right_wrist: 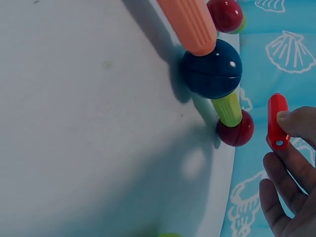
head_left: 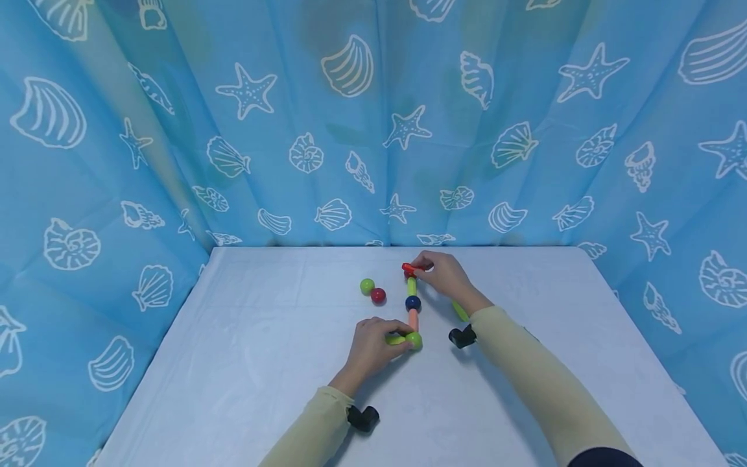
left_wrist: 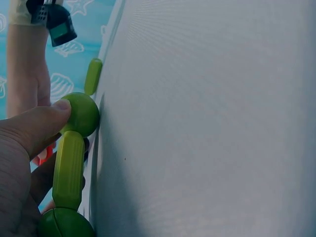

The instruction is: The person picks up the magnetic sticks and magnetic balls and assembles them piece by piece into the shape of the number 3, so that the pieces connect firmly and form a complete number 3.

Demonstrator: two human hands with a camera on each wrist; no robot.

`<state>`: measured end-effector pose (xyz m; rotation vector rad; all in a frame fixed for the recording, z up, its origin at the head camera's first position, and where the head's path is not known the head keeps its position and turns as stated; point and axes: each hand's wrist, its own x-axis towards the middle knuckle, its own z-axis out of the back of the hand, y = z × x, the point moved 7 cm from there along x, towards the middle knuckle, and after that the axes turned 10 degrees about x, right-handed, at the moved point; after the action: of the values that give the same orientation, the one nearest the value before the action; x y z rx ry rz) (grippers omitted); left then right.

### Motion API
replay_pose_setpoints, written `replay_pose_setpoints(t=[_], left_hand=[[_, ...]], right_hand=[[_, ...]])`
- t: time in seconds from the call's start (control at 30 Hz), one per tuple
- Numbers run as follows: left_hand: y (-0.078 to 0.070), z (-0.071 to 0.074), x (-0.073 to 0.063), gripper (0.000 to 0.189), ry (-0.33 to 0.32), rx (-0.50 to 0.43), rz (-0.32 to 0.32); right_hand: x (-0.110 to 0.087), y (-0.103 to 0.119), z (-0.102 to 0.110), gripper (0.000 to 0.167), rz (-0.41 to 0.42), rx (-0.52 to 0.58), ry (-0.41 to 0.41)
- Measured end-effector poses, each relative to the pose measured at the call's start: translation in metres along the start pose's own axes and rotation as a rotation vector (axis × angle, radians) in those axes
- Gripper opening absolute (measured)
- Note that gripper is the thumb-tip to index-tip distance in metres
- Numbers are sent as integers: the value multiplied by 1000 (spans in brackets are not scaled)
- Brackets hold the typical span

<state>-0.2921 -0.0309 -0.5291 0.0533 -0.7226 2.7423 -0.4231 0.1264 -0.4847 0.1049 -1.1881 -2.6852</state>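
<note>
My left hand (head_left: pixel 371 344) pinches a light-green ball (head_left: pixel 414 340), with its thumb on the ball in the left wrist view. A yellow-green rod (left_wrist: pixel 68 170) joins that ball to a darker green ball (left_wrist: pixel 65 224), which the hand hides in the head view. From the light-green ball, a coral rod (head_left: pixel 413 320) runs to a blue ball (head_left: pixel 413 303), then a yellow-green rod (right_wrist: pixel 228 108) leads to a red ball (right_wrist: pixel 236 128). Between thumb and fingertip, my right hand (head_left: pixel 446 277) pinches a red rod (right_wrist: pixel 278 121), held apart from the red ball.
A loose green ball (head_left: pixel 367 286) and a red ball (head_left: pixel 378 296) lie left of the chain. Another yellow-green rod (head_left: pixel 460 310) lies beside the right forearm. A blue seashell curtain (head_left: pixel 350 143) hangs behind the white table (head_left: pixel 262 324).
</note>
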Motion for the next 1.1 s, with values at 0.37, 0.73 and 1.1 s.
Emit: replay_pose_setpoints(t=[0.37, 0.73, 1.1], left_hand=[[0, 2, 0, 29, 3, -12, 6], [1, 2, 0, 29, -1, -15, -9], [1, 2, 0, 29, 0, -16, -13]], right_hand=[[20, 5, -17, 12, 24, 33, 46], [32, 9, -31, 12, 43, 23, 88], [36, 7, -40, 15, 42, 33, 116]])
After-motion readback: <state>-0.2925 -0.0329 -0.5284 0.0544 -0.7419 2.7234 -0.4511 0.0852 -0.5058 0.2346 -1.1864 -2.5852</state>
